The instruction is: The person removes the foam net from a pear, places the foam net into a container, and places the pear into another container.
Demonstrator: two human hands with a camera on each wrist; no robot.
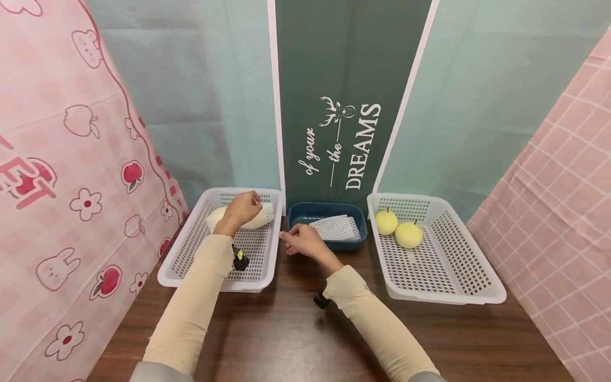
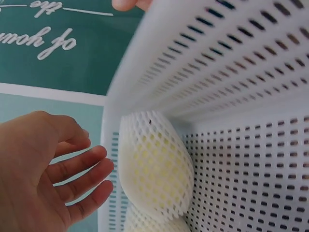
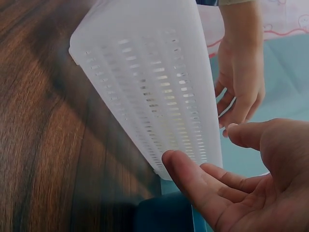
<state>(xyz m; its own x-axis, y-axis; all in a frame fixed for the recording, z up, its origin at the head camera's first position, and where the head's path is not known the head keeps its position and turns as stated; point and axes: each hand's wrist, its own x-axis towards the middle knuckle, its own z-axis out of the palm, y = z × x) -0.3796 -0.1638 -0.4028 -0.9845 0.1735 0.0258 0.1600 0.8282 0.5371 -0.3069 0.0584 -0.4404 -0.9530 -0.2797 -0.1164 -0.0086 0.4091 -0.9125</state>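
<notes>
My left hand [image 1: 242, 208] hovers over the back of the left white basket [image 1: 219, 284], fingers loosely bent and holding nothing. Below it in that basket lie yellow pears in white foam nets; one netted pear [image 2: 157, 166] shows whole in the left wrist view, and another [image 2: 154, 223] is cut off below it. My right hand [image 1: 305, 241] is held between the left basket and a dark blue tray [image 1: 329, 245], thumb and fingers apart with nothing between them. White foam nets [image 1: 336, 228] lie in the tray.
A second white basket [image 1: 448, 300] stands on the right, with two bare yellow pears [image 1: 386, 222] [image 1: 409, 234] at its back left. Brown wooden table [image 1: 296, 339] extends in front. Printed cloths hang behind and at both sides.
</notes>
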